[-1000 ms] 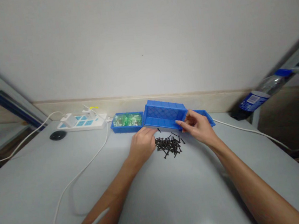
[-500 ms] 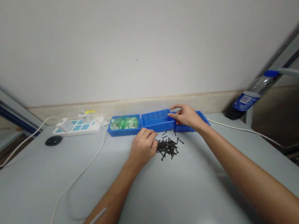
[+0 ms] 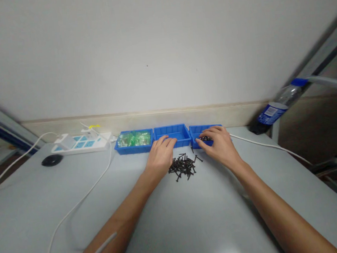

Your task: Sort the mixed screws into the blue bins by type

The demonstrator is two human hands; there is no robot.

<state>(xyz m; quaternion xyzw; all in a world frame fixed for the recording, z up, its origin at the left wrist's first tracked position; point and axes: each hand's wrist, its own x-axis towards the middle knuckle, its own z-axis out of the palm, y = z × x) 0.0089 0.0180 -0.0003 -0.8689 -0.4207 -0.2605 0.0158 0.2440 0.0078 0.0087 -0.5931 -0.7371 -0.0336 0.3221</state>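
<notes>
Three blue bins stand in a row at the back of the table: a left bin (image 3: 134, 147) with green packets, an empty middle bin (image 3: 172, 135), and a right bin (image 3: 196, 133) with dark screws. A pile of black screws (image 3: 183, 166) lies in front of them. My left hand (image 3: 161, 157) rests with its fingers stretched onto the front rim of the middle bin, holding nothing. My right hand (image 3: 219, 145) lies over the front of the right bin, fingers curved on its rim.
A white power strip (image 3: 79, 143) with a long white cable (image 3: 75, 209) lies at the back left, beside a small black disc (image 3: 49, 160). A plastic bottle (image 3: 277, 108) leans at the back right, with another white cable (image 3: 265, 145) running past it.
The middle bin, tipped up a second ago, now stands flat in the row. My right hand moved from it to the right bin. My left hand moved forward onto the middle bin's rim.
</notes>
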